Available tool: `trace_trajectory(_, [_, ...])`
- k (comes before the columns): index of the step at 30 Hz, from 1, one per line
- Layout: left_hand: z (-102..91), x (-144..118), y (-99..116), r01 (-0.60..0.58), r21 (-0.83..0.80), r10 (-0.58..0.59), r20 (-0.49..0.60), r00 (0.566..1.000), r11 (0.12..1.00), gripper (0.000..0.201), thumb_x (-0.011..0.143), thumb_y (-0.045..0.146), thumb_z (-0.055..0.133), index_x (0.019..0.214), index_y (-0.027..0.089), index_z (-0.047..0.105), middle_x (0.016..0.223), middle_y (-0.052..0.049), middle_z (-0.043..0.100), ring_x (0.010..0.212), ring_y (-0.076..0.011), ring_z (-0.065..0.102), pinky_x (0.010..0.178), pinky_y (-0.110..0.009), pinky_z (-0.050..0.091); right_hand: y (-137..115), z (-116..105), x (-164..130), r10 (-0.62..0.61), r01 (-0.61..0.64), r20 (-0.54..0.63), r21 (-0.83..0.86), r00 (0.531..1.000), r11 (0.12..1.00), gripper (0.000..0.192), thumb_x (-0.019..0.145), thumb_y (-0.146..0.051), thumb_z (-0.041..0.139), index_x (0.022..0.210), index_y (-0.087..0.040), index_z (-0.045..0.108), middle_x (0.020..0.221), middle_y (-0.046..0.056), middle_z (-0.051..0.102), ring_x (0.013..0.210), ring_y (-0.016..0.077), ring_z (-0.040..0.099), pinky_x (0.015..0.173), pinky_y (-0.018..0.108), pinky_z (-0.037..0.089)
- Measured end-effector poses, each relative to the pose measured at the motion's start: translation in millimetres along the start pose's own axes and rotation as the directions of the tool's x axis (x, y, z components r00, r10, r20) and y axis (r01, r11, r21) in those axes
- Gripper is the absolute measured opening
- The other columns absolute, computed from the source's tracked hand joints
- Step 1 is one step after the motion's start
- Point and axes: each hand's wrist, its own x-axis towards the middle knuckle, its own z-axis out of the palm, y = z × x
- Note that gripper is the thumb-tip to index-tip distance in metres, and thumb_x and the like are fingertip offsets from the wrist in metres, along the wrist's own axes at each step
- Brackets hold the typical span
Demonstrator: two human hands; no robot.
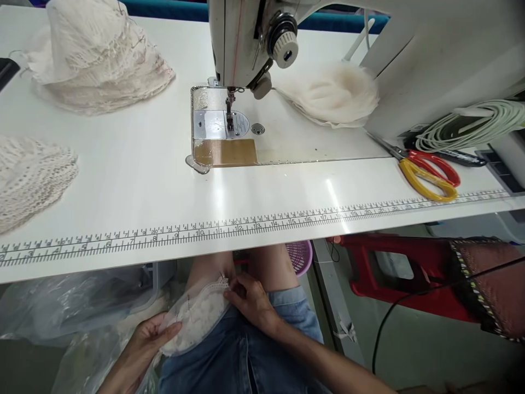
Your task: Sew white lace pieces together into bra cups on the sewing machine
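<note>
Left hand [145, 338] and right hand [255, 304] are pinching opposite ends of a white, lace-edged, sheer-fabric piece [200, 322] above blue denim shorts [223, 358]; light, even tension should be sparing the lace.

Wht tbl [135, 175] w/ sewing mach [246, 38], lacy piles [33, 178] L, cream fabric [334, 96] + scissors [429, 172] R.

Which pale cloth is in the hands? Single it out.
The lace-edged piece, gripped by the left hand and right hand; the tall pile, the lacy pile and the cream pile all lie on the table.
</note>
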Motion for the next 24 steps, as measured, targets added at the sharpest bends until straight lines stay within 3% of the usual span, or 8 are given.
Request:
trace_trajectory(5, [1.8, -0.1, 2.1, -0.008, 0.013, 0.008, 0.0, 1.0, 1.0, 0.037, 0.066, 0.041, 0.077, 0.095, 0.019, 0.072, 0.088, -0.005, 0.075, 0.093, -0.0256, 0.067, 0.085, -0.031, 0.049, -2.3, 0.8, -3.2, -0.024, 0.022, 0.028, 0.054, 0.999, 0.998, 0.006, 0.075, -0.022, 0.062, 0.073, -0.018, 0.058, 0.073, -0.002, 0.055, 0.064, 0.0108, 0.049, 0.06, 0.022, 0.038])
trace_trajectory(12, [1.0, 1.0, 0.8, -0.027, 0.044, 0.028, -0.022, 0.999, 0.999, 0.041, 0.063, 0.042, 0.078, 0.094, 0.017, 0.071, 0.085, -0.006, 0.075, 0.091, -0.0266, 0.067, 0.085, -0.032, 0.049, 1.2, 6.8, 3.1, 0.044, -0.045, 0.018, 0.087, 0.999, 0.995, 0.015, 0.078, -0.033, 0.059, 0.082, -0.018, 0.06, 0.06, -0.004, 0.046, 0.058, 0.0109, 0.045, 0.054, 0.022, 0.033])
trace_trajectory(18, [0.5, -1.0, 2.1, -0.004, 0.032, 0.004, -0.003, 1.0, 0.999, 0.036, 0.066, 0.041, 0.076, 0.094, 0.018, 0.071, 0.09, -0.004, 0.075, 0.095, -0.0249, 0.066, 0.085, -0.028, 0.049, 3.1, 9.3, 4.1, 0.065, -0.065, 0.002, 0.114, 0.998, 0.991, 0.016, 0.078, -0.034, 0.06, 0.076, -0.018, 0.061, 0.06, -0.004, 0.047, 0.057, 0.0105, 0.044, 0.054, 0.021, 0.034])
trace_trajectory(24, [2.3, -2.8, 5.3, 0.015, 0.027, -0.014, -0.053, 0.999, 1.0, 0.039, 0.06, 0.043, 0.08, 0.09, 0.02, 0.073, 0.091, -0.004, 0.075, 0.095, -0.0271, 0.066, 0.083, -0.029, 0.051, 1.3, 9.0, 2.2, 0.026, -0.025, -0.008, 0.121, 1.0, 0.992, 0.023, 0.082, -0.04, 0.054, 0.08, -0.019, 0.063, 0.063, -0.003, 0.052, 0.058, 0.0106, 0.046, 0.055, 0.021, 0.036])
